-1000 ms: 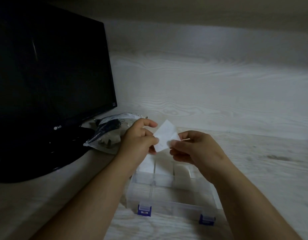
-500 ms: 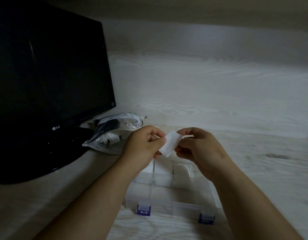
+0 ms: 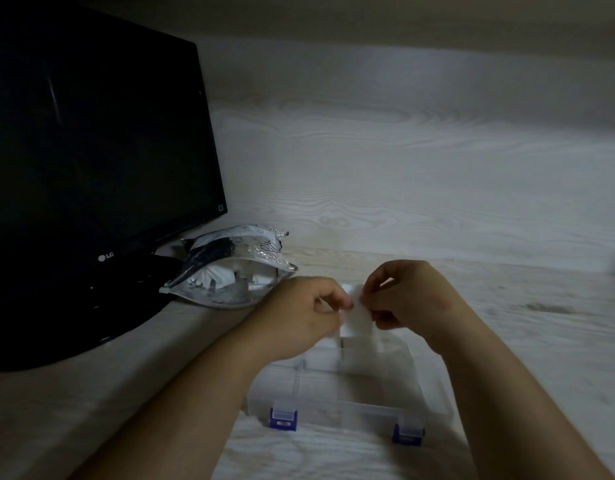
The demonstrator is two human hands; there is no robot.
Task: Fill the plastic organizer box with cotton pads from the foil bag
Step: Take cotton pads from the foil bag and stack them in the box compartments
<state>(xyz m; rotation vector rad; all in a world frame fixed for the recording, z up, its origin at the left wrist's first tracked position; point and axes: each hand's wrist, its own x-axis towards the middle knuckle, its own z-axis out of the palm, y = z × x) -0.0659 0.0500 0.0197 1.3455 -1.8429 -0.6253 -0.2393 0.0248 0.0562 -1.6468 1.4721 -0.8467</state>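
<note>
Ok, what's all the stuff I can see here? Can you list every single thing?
flat-screen monitor: one, black, far left on the desk.
crinkly foil bag: one, silver, beside the monitor's base, white pads showing inside.
clear plastic organizer box: one, see-through, on the desk below the hands.
box latches: two, blue, on the box's near edge.
square cotton pad: one, white, held above the box.
stored cotton pads: count unclear, white, in the box's far compartments.
wood-grain desk: one, pale, under everything.
left hand: one, pinching the pad's left side.
right hand: one, pinching the pad's right side.
</note>
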